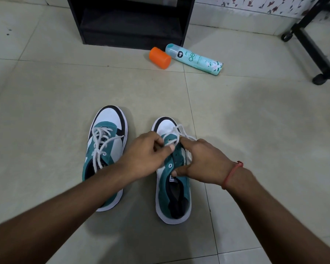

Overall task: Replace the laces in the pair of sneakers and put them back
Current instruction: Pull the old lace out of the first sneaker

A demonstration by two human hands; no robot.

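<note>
My left hand (145, 155) pinches the soft, limp white lace (174, 135); my right hand (200, 164) steadies the light right sneaker (172, 195); I'd grip near the tip

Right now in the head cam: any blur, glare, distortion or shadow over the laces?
Head view: mild motion blur on the left hand and right hand; white lace still legible. Wide-angle bending of the tile floor lines near the edges. Soft shadow on the floor right of the right sneaker. No harsh glare.
</note>
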